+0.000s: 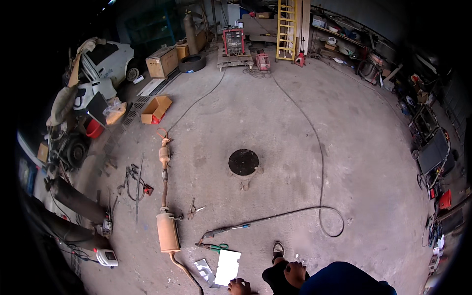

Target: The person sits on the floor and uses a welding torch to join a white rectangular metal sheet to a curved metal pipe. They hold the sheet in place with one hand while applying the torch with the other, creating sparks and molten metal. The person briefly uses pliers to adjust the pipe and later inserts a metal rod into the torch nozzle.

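Note:
A blank white sheet (227, 267) lies on the floor at the lower middle. At its lower right corner is my left hand (239, 286), fingers curled over the edge. My right hand (295, 274) rests by my bent knee, its fingers curled in; whatever may be inside them is hidden. Left of the sheet lies a silvery metal piece with cut edges (205, 272). Just beyond are green-handled snips (216, 247) and a welding torch (216, 231) on its cable. A rusty exhaust pipe with a muffler (168, 232) stretches along the left.
A round dark manhole cover (243, 162) lies ahead. The torch cable (322, 182) loops on the right; another cable reaches the exhaust's far end. Clamps (194, 209) lie beside the muffler. Gas cylinders (78, 199) lie left. A red welding machine (234, 42) and yellow ladder (286, 29) stand far back.

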`<move>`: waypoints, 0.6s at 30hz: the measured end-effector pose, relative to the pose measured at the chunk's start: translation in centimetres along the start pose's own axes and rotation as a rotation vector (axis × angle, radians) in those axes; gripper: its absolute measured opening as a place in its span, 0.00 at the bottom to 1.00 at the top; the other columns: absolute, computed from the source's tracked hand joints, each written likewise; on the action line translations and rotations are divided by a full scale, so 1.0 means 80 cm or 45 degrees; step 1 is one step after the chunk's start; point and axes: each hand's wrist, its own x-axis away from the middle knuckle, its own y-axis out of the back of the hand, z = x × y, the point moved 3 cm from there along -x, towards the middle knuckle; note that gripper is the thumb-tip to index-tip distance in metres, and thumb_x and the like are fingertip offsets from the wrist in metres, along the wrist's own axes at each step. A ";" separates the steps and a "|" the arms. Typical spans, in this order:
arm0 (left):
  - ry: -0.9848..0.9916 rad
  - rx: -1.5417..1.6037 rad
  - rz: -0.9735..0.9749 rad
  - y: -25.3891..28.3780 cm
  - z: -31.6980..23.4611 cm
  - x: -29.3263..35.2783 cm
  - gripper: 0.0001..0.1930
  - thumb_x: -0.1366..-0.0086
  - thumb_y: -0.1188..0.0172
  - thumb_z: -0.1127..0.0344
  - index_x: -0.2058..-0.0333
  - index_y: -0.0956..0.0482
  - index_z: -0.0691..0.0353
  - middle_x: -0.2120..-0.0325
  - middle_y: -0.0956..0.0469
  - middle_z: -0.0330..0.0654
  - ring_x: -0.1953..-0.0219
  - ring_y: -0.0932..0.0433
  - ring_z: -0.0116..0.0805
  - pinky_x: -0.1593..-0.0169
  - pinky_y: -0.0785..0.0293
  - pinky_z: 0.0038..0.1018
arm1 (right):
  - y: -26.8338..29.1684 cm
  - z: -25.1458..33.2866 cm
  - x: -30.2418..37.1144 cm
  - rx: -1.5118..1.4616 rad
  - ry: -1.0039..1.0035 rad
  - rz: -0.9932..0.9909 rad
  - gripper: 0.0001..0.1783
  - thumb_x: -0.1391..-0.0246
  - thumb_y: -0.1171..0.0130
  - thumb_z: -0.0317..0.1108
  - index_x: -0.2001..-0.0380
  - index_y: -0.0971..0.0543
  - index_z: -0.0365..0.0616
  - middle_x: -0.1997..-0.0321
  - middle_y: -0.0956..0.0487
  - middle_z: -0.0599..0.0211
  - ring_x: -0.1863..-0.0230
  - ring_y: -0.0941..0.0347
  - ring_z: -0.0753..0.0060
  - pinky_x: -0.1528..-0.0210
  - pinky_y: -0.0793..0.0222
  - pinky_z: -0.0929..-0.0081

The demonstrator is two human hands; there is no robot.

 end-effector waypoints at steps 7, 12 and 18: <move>0.611 0.073 0.024 0.085 0.011 -0.187 0.17 0.48 0.47 0.58 0.61 0.22 0.58 0.53 0.30 0.53 0.49 0.32 0.54 0.49 0.36 0.56 | 0.086 -0.052 -0.155 -0.148 -0.102 -0.319 0.11 0.52 0.48 0.42 0.75 0.23 0.47 0.72 0.22 0.58 0.66 0.26 0.50 0.64 0.35 0.50; 0.452 -0.505 -0.043 0.117 -0.035 -0.196 0.16 0.44 0.49 0.58 0.68 0.19 0.62 0.64 0.21 0.51 0.66 0.20 0.50 0.64 0.24 0.42 | 0.185 -0.105 -0.288 -0.324 -0.581 -0.204 0.12 0.48 0.50 0.40 0.70 0.20 0.46 0.70 0.20 0.52 0.66 0.23 0.51 0.66 0.28 0.56; -0.617 -0.457 -0.070 0.197 -0.367 -0.469 0.17 0.45 0.47 0.56 0.65 0.21 0.62 0.62 0.22 0.52 0.64 0.22 0.52 0.62 0.26 0.44 | 0.202 -0.145 -0.399 -0.435 -1.004 -0.218 0.13 0.51 0.49 0.39 0.67 0.20 0.45 0.64 0.21 0.50 0.59 0.25 0.45 0.57 0.32 0.51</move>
